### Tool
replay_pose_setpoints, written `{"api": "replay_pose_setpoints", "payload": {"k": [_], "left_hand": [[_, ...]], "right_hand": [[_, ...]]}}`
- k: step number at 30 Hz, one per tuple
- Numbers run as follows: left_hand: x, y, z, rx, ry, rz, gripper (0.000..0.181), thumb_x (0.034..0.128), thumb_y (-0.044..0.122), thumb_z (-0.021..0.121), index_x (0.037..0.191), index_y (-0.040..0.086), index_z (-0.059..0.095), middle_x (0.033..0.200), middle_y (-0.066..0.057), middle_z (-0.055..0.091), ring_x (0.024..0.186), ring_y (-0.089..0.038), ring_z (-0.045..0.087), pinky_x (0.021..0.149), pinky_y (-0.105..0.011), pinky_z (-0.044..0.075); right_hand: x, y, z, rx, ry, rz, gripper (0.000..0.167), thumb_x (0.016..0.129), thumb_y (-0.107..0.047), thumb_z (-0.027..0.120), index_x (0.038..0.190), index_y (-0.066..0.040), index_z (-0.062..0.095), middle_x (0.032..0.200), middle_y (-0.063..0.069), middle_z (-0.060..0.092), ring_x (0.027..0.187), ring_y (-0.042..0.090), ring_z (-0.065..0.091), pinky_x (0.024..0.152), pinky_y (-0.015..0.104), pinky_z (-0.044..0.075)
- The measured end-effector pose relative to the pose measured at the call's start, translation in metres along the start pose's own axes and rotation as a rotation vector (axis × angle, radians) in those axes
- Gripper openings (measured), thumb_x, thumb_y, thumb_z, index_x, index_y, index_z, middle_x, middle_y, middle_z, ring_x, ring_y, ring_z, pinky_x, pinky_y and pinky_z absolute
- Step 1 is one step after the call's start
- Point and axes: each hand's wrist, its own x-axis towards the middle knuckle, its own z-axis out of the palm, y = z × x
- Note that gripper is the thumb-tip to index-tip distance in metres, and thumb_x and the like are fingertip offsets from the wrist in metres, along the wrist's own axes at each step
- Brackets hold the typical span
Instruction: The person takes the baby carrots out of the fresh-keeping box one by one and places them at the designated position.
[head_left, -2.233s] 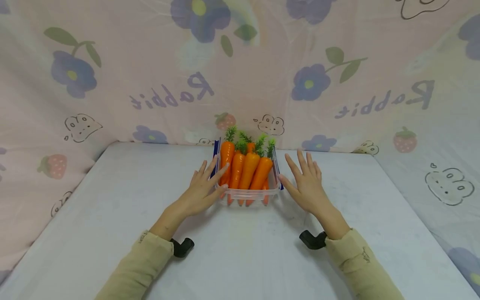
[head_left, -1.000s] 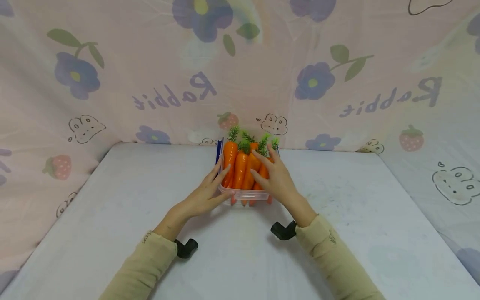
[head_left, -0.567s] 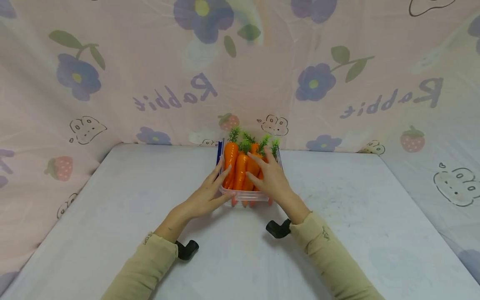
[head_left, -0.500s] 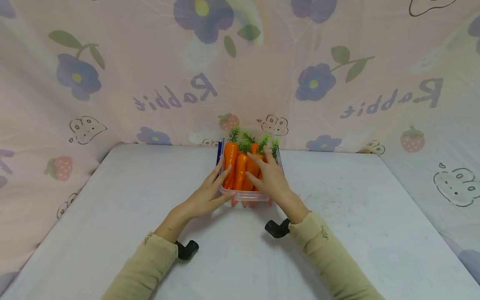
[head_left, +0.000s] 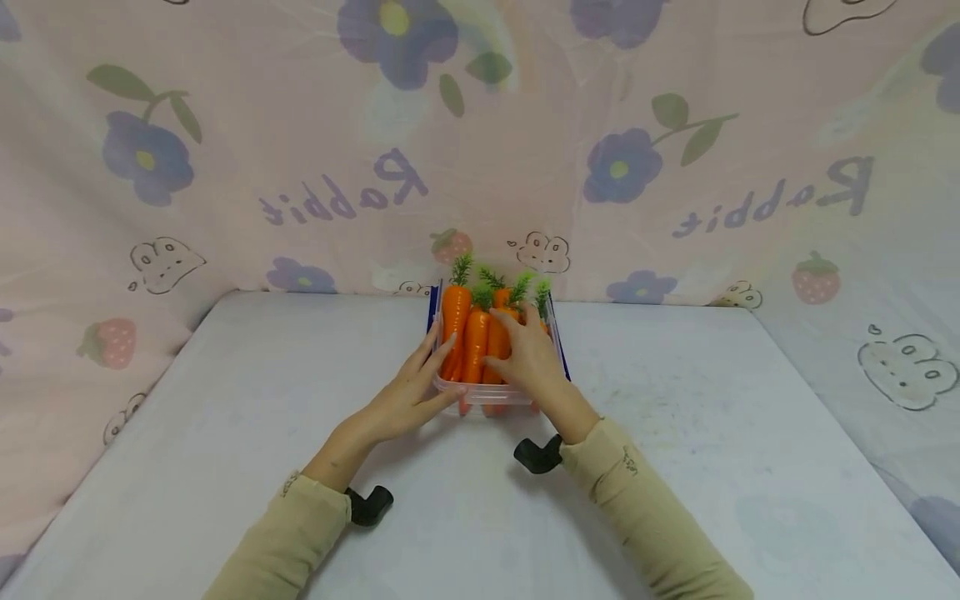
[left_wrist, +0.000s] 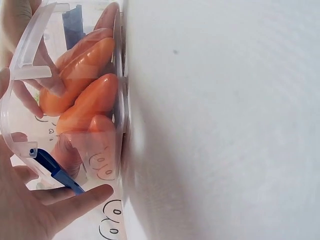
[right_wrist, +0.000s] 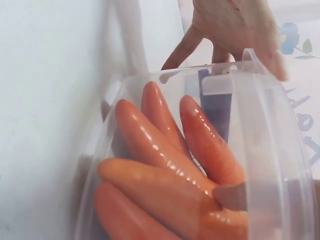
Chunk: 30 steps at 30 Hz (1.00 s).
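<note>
Carrots (head_left: 474,346) lie side by side in a clear box (head_left: 487,398), and from far off I can see them through all three cameras. They are shiny and orange, with fluffy green tops (head_left: 462,268) at the far end. Their thin tips point toward the person. The box sits on the white tabletop (head_left: 225,458), near its back edge, and blue clips (head_left: 432,307) hang at its left and right sides.

The left hand (head_left: 408,392) is by the left side of the box. Its fingers are spread apart, and its thumb lies by the near corner. The left wrist camera shows me a blue clip close to that hand.

The right hand (head_left: 531,354) reaches into the box from the right. Its thumb and first finger are bent over the carrots, with a bit of orange between them. I see the thumb touching the carrots, but I cannot tell if the hand has a tight hold on one.

Both arms wear tan sleeves (head_left: 652,508), and a bent black piece (head_left: 538,456) sticks out at each wrist. Behind the tabletop hangs a pink cloth (head_left: 525,125) with purple flowers (head_left: 622,166) and strawberries (head_left: 817,278).
</note>
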Motion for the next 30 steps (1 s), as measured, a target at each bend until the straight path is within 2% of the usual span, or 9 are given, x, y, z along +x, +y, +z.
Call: {"api": "replay_pose_setpoints", "payload": {"k": [4,7,11,15,19,22,25,30], "left_hand": [[-0.001,0.000,-0.001,0.002,0.006,-0.001,0.076,0.0956,0.040,0.055,0.155,0.016,0.015,0.162,-0.004,-0.012,0.148,-0.036,0.001,0.110,-0.066,0.019],[-0.001,0.001,-0.002,-0.001,0.009,-0.003,0.075,0.0955,0.041,0.055,0.155,0.016,0.015,0.162,-0.004,-0.012,0.148,-0.036,0.001,0.110,-0.066,0.018],[0.000,0.000,-0.001,-0.006,0.013,0.011,0.075,0.0959,0.040,0.055,0.155,0.016,0.016,0.162,-0.005,-0.012,0.148,-0.036,0.001,0.111,-0.066,0.017],[0.000,-0.001,0.001,-0.006,0.011,0.023,0.075,0.0961,0.039,0.055,0.155,0.016,0.015,0.162,-0.004,-0.013,0.148,-0.037,0.001,0.110,-0.067,0.017],[0.000,-0.001,0.002,-0.012,0.010,0.025,0.075,0.0960,0.039,0.055,0.155,0.017,0.014,0.162,-0.002,-0.014,0.148,-0.035,0.001,0.110,-0.067,0.017],[0.001,-0.001,0.003,-0.011,0.014,0.027,0.076,0.0960,0.039,0.055,0.155,0.016,0.014,0.162,-0.003,-0.013,0.148,-0.036,0.001,0.110,-0.067,0.017],[0.000,0.000,0.002,-0.015,0.014,0.020,0.076,0.0959,0.039,0.056,0.155,0.016,0.015,0.162,-0.005,-0.012,0.148,-0.037,0.002,0.110,-0.067,0.018],[-0.001,0.000,0.001,-0.029,0.006,0.003,0.075,0.0959,0.040,0.055,0.155,0.018,0.015,0.162,-0.005,-0.012,0.147,-0.037,0.002,0.109,-0.068,0.018]], "right_hand": [[0.003,-0.002,0.000,0.016,-0.037,0.014,0.067,0.079,-0.018,0.077,0.140,-0.015,0.049,0.149,0.024,0.030,0.117,0.043,0.055,0.095,0.051,0.049],[0.005,-0.003,0.000,0.015,-0.076,0.013,0.071,0.079,-0.015,0.077,0.143,-0.015,0.046,0.153,0.023,0.024,0.124,0.044,0.049,0.097,0.052,0.047],[0.009,-0.004,0.001,-0.027,-0.107,-0.002,0.076,0.078,-0.016,0.079,0.145,-0.014,0.042,0.155,0.024,0.019,0.132,0.046,0.041,0.100,0.054,0.043],[0.011,-0.003,0.005,-0.066,-0.075,-0.022,0.070,0.080,-0.014,0.076,0.143,-0.011,0.045,0.153,0.025,0.024,0.134,0.048,0.034,0.107,0.058,0.035],[0.012,-0.001,0.009,-0.057,0.011,-0.050,0.059,0.079,-0.010,0.072,0.135,-0.007,0.052,0.146,0.026,0.032,0.129,0.047,0.037,0.110,0.058,0.030],[0.012,0.000,0.011,-0.034,0.084,-0.083,0.052,0.078,-0.005,0.071,0.128,-0.005,0.056,0.138,0.026,0.039,0.121,0.045,0.042,0.107,0.055,0.033],[0.011,-0.001,0.011,-0.022,0.117,-0.103,0.048,0.078,-0.002,0.069,0.125,-0.004,0.058,0.133,0.024,0.043,0.115,0.042,0.045,0.104,0.051,0.039],[0.010,-0.002,0.009,-0.029,0.107,-0.108,0.045,0.081,-0.002,0.067,0.125,-0.007,0.060,0.136,0.022,0.043,0.114,0.041,0.048,0.101,0.049,0.043]]}}
